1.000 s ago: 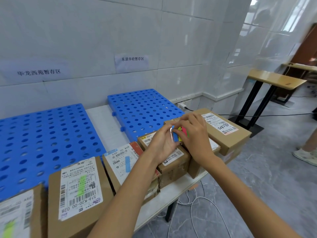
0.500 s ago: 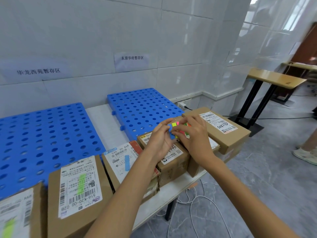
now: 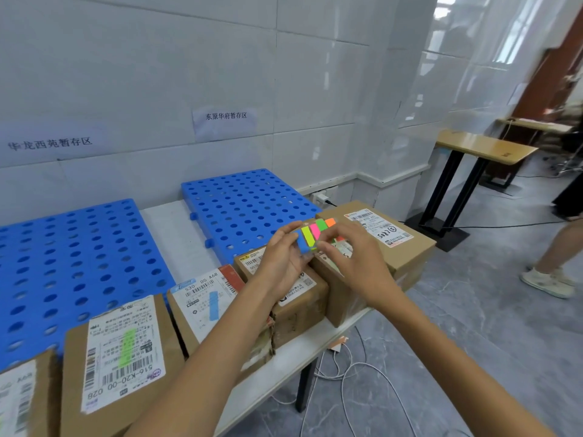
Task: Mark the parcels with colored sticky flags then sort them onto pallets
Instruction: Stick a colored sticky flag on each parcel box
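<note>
- Head view: a person's left hand and right hand meet over the right end of a white desk. Both grasp a pad of sticky flags, held in the air above the parcels.
- The pad shows five strips side by side: blue, yellow, pink, green and orange. The left hand's fingers curl round the blue side, and the right hand's thumb and forefinger pinch the near tips of the strips.
- Cardboard parcels line the desk's front edge. A parcel with a green flag on its label lies toward the left, with a parcel with a blue flag just beside it on the right.
- A small parcel sits under the left hand, and a large box fills the desk's right corner.
- Two blue perforated pallets lie along the desk's back edge against a tiled wall, the left pallet and the right pallet, with a strip of bare desk between them. A paper sign hangs on the wall above the right pallet.
- Off the desk's right end, a bystander's shoe rests on the grey floor, and white cables trail under the desk.
</note>
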